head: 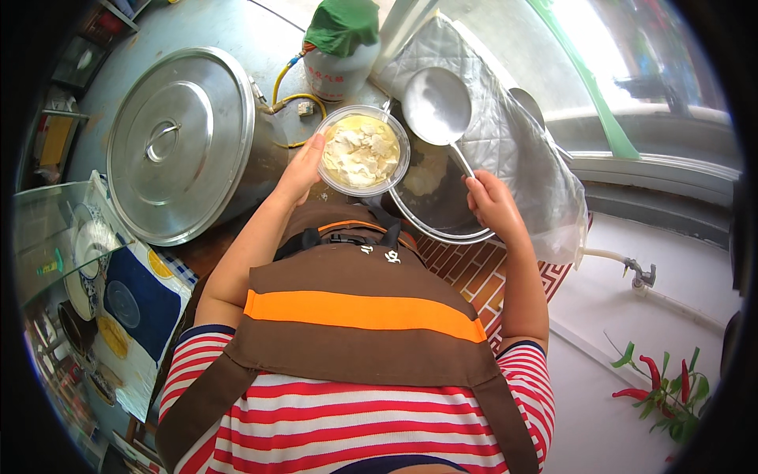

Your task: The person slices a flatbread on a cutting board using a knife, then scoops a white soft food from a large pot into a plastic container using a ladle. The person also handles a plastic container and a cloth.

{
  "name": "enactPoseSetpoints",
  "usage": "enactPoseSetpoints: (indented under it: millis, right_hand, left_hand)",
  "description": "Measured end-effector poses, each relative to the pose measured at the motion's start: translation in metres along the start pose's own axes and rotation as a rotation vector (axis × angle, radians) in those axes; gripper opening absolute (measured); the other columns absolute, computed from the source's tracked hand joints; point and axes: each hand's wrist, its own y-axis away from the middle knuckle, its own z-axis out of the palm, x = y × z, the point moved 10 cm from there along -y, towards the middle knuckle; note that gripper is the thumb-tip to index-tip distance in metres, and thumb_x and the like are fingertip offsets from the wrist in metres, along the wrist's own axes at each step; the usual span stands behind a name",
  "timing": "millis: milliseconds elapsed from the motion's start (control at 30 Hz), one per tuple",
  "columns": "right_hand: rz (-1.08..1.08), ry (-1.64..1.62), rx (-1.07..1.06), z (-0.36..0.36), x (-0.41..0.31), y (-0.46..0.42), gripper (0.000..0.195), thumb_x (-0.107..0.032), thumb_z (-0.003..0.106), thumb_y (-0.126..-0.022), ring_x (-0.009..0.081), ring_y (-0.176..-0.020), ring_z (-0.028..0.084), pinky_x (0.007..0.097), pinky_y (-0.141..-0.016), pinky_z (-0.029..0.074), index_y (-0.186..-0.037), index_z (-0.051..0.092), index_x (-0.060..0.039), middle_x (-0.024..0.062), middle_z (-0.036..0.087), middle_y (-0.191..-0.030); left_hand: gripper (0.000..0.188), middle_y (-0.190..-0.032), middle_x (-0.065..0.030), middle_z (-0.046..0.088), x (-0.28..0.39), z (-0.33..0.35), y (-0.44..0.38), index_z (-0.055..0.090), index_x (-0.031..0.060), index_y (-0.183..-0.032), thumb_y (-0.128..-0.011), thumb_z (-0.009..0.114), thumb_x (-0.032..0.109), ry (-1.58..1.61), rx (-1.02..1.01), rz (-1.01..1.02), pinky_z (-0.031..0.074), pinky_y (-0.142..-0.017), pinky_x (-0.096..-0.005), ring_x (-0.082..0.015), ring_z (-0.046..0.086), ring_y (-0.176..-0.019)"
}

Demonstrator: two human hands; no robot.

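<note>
My left hand [303, 169] holds a clear plastic bowl [405, 155] by its left rim. Pale, soft curd-like pieces [362, 151] in yellowish liquid fill much of it. Around the handle of a metal ladle [437, 106] my right hand [494, 201] is closed. The ladle's round bowl is raised over the far part of a large open metal pot [441, 204], to the right of the plastic bowl. Dark-looking liquid with a pale lump [423, 175] shows inside the pot. The plastic bowl overlaps the pot's left rim in view.
A large lidded steel pot [207, 148] stands at left. Beyond are a gas cylinder [334, 74] under a green cloth and a yellow hose [277, 86]. Silvery quilted sheeting [509, 160] lies right of the open pot. Plates sit on a side table [169, 296] at lower left.
</note>
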Motion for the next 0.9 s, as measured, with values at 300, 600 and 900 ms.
enactPoseSetpoints:
  millis: [300,600,900]
  right_hand:
    - [0.402,-0.318,-0.425,0.013,0.145,-0.013,0.026,-0.03,0.052,-0.099,0.0055,-0.043,0.04,0.0223,-0.037,0.032,-0.098,0.059,-0.0047,-0.0015,0.051,-0.061]
    - [0.329,0.822,-0.216,0.029,0.331,-0.158,0.029,-0.023,0.054,-0.094,0.0329,-0.091,0.066,0.0431,-0.078,0.053,-0.1,0.066,0.0028,0.0199,0.067,-0.103]
    - [0.198,0.872,0.16,0.053,0.371,-0.216,0.033,-0.012,0.053,-0.088,0.0321,-0.129,0.051,0.0423,-0.108,0.039,-0.116,0.067,0.0001,0.0201,0.055,-0.135]
  left_hand:
    - [0.054,-0.136,-0.0141,0.052,0.014,-0.011,0.016,0.039,-0.0012,-0.143,-0.106,0.037,0.038,0.094,0.076,0.129,0.041,-0.103,-0.0304,-0.0181,0.052,-0.122]
    - [0.06,-0.149,-0.014,0.039,0.02,-0.017,0.034,0.03,-0.0026,-0.147,-0.106,0.032,0.041,0.042,0.169,0.143,0.033,-0.112,-0.0347,-0.0207,0.038,-0.136]
    - [0.067,-0.154,-0.0155,0.028,0.019,0.001,0.04,0.021,-0.0016,-0.15,-0.105,0.024,0.047,0.014,0.259,0.175,0.027,-0.115,-0.0424,-0.0272,0.03,-0.141]
